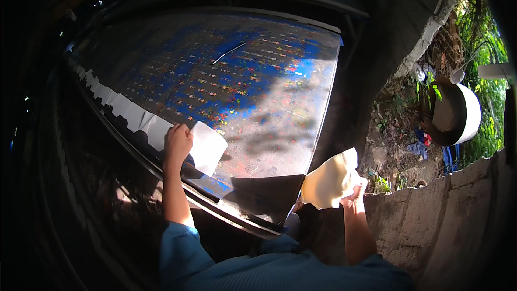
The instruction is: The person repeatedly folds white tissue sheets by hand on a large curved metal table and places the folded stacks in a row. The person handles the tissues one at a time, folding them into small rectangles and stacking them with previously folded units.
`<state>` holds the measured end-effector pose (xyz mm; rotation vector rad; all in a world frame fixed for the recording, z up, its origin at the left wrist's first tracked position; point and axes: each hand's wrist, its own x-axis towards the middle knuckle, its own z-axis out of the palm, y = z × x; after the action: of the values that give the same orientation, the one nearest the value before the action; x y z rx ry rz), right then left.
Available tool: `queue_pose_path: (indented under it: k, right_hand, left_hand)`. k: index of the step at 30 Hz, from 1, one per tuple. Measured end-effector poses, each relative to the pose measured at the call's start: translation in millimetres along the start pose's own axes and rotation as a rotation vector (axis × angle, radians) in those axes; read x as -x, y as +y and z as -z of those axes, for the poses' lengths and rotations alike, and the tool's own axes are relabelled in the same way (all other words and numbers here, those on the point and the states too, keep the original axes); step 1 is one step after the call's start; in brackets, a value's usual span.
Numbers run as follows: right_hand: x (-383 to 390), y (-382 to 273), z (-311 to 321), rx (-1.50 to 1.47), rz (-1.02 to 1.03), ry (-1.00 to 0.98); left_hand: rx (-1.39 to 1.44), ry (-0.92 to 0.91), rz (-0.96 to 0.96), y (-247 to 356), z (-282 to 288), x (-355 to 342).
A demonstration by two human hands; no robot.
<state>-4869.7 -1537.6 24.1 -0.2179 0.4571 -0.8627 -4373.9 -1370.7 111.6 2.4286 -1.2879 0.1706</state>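
My left hand (179, 143) is closed at the near-left edge of a long table (269, 156), its fingers pinched on a white sheet (208, 148) that looks like paper or thin cloth. Sunlight falls on the sheet, which stands out to the right of my knuckles. Behind that hand, a row of overlapping white pieces (124, 109) runs along the same edge toward the far left. Off the table's right corner, my right hand (353, 194) grips a cream-coloured, bent stack of sheets (331, 179). Its fingers are partly hidden behind the stack.
Blue paint and many small coloured spots cover the tabletop, where a thin rod (229, 53) lies. To the right are a rough wall (431, 210), a large round pale container (466, 113) and green plants (484, 37). Deep shadow hides the left side.
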Motion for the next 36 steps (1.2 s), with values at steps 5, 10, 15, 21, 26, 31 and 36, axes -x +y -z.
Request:
queue_pose_path:
  k: [5, 10, 15, 21, 26, 31, 36]
  right_hand:
    - [-43.3, -20.8, -8.0, 0.069, -0.048, 0.076]
    - [-112.2, -42.4, -23.1, 0.093, -0.191, -0.149]
    - [-185.4, -61.9, -53.6, 0.110, -0.344, -0.246]
    - [-238.5, -74.6, -77.0, 0.069, -0.402, -0.287]
    - [-273.0, -84.4, -74.0, 0.155, -0.455, -0.225]
    - [-308.1, -107.3, -64.8, 0.138, -0.470, -0.243]
    - [-340.0, -126.2, -54.4, 0.475, 0.156, -0.357]
  left_hand:
    - [-0.169, 0.072, 0.134, 17.5, -5.3, -15.5]
    - [0.045, -0.178, 0.086, 54.1, -69.5, -24.4]
    - [0.128, -0.312, -0.062, 93.0, -114.3, -17.9]
    - [0.313, -0.421, 0.019, 143.8, -140.6, -11.4]
    - [0.494, -0.353, 0.063, 177.1, -141.0, -11.6]
    - [0.593, -0.288, -0.024, 212.6, -152.9, -18.0]
    - [0.617, -0.306, -0.091, 263.5, -192.9, -46.1]
